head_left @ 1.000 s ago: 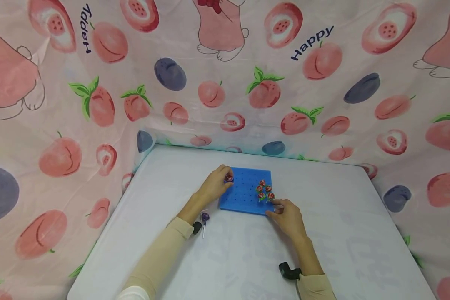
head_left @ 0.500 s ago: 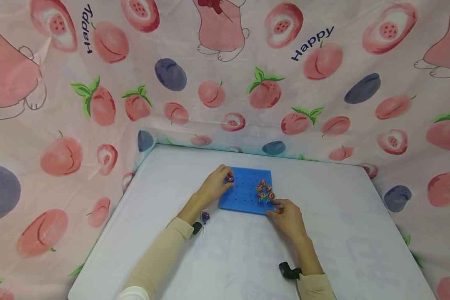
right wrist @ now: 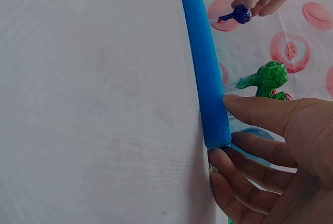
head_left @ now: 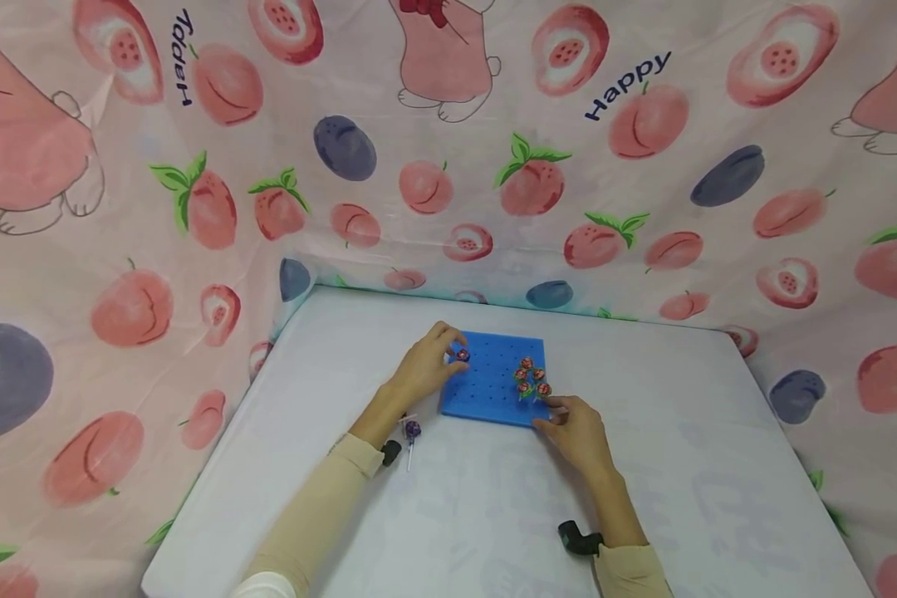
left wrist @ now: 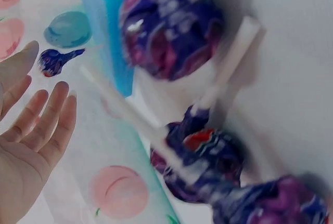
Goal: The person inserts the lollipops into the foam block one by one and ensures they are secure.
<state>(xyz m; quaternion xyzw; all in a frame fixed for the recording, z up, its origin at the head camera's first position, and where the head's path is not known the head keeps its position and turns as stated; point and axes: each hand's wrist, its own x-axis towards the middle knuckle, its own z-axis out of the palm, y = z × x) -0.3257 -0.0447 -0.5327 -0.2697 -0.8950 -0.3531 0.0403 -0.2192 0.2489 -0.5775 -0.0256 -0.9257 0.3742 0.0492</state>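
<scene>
A blue board (head_left: pixel 489 407) with rows of small holes lies on the table. At its far left a purple-wrapped lollipop (head_left: pixel 463 355) stands on its stick. My left hand (head_left: pixel 422 365) is right beside that lollipop, its fingers spread apart around it; the left wrist view shows a gap between the fingers and the lollipop (left wrist: pixel 52 63). Several red-and-green lollipops (head_left: pixel 527 375) stand clustered at the board's right side. My right hand (head_left: pixel 579 432) holds the near right corner, thumb (right wrist: pixel 255 110) on the top face and fingers round the edge.
More purple lollipops (left wrist: pixel 208 156) lie on the white table near my left wrist, by the board's near left side. A black wrist device (head_left: pixel 579 540) sits on the right forearm. A fruit-patterned cloth (head_left: pixel 433 241) hangs behind and along the sides.
My left fingers have loosened and moved slightly off the purple lollipop, which stays standing in the board. The right hand keeps its hold on the corner. The head view has shifted slightly.
</scene>
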